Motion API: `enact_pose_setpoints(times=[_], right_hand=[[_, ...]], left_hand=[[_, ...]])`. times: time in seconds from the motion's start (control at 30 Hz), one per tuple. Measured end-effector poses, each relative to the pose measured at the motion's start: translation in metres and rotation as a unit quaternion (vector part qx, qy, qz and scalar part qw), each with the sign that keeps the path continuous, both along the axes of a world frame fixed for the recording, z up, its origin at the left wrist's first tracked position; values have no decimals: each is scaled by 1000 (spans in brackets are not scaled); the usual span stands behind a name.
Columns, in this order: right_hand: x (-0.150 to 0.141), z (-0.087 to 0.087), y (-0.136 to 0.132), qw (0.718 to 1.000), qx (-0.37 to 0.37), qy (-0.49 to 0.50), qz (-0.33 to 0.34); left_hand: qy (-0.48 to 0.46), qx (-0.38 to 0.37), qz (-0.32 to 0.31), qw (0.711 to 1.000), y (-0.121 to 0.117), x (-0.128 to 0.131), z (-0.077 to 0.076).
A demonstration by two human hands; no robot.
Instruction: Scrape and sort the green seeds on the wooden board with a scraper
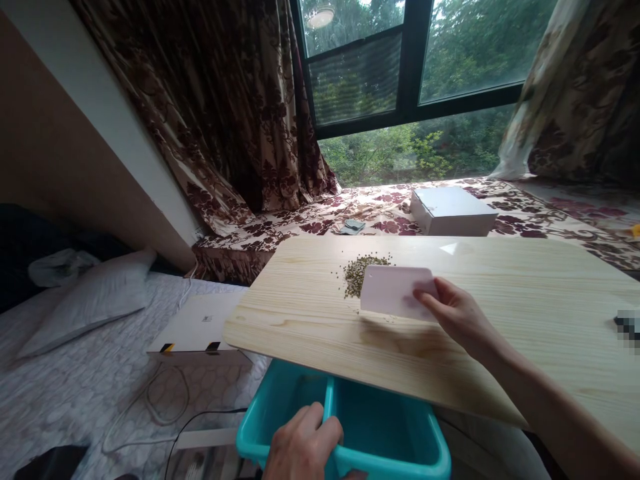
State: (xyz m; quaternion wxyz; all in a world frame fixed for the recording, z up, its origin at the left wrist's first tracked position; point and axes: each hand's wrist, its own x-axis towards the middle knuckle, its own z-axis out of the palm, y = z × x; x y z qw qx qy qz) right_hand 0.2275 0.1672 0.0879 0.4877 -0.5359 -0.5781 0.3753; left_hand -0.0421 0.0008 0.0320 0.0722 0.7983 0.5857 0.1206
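A pale, flat plastic scraper with a small hole in one corner is pinched in my right hand, held tilted over the wooden tabletop. Just behind its left end lies a heap of small brown-green grains, with loose ones scattered around; the scraper hides part of the heap. Below the table's front edge is a turquoise two-compartment bin. My left hand grips the bin by its central divider near the front rim, fingers curled over it. Both compartments lie partly beneath the tabletop.
A white box and a small folded cloth lie on the floral window seat behind the table. Left, a flat white box, cables and a pillow rest on the bed. A dark, pixelated object sits at the table's right.
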Motion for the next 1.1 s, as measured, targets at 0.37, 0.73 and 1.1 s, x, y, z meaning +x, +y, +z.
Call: enact_pose_setpoints(times=[0.37,0.73,1.1], right_hand=[[-4,-2,4,999,15,-32,4],[-4,-6,5,999,6,-36,29],[-6,-6,3,999,-5,-14,39]], left_hand=[[6,10,15,1000,-1,3,2],[6,15,6,1000,-1,2,-2],[-2,-2,2,1000,1,-1,-3]])
